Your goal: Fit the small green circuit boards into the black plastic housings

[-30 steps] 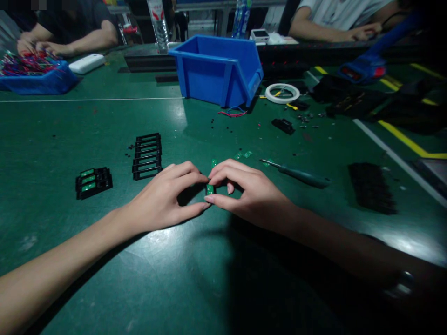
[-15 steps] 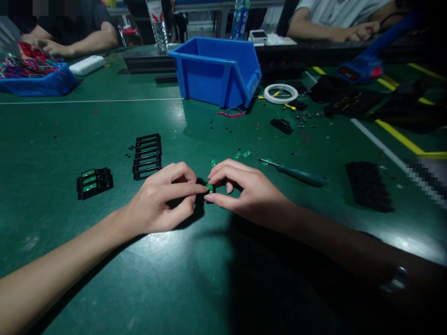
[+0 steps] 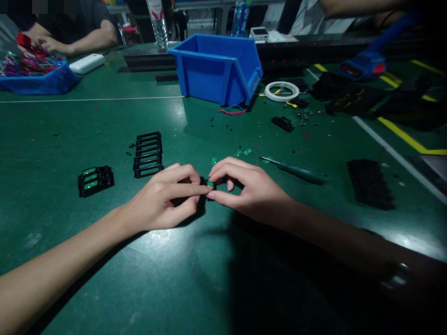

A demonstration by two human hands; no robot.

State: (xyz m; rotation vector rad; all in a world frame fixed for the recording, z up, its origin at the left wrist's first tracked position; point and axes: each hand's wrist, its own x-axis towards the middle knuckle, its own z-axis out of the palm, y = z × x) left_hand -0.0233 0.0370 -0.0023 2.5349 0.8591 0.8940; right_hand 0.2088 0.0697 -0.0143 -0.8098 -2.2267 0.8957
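Note:
At the middle of the bench, my right hand (image 3: 246, 184) pinches a small black plastic part, mostly hidden by the fingers, between thumb and forefinger. A small green circuit board (image 3: 210, 184) sits on top of that part. From the left, my left hand (image 3: 167, 195) reaches its index fingertip onto the board's edge; its thumb and other fingers are curled together, and what they hold, if anything, is hidden. Beyond my right hand lie several loose green circuit boards (image 3: 247, 152). A black holder (image 3: 96, 180) with three green boards in it lies left of my left hand.
A black slotted frame (image 3: 148, 153) lies behind my left hand. To the right are a screwdriver (image 3: 303, 173) and a dark ribbed block (image 3: 370, 184). Farther back stand a blue bin (image 3: 209, 77), a white tape roll (image 3: 281, 91) and a blue power tool (image 3: 363, 67). Co-workers' arms (image 3: 92, 41) show across the bench.
My left index finger has slid slightly right over the circuit board. Across the bench at right, a co-worker's arm has risen. The view has shifted a little.

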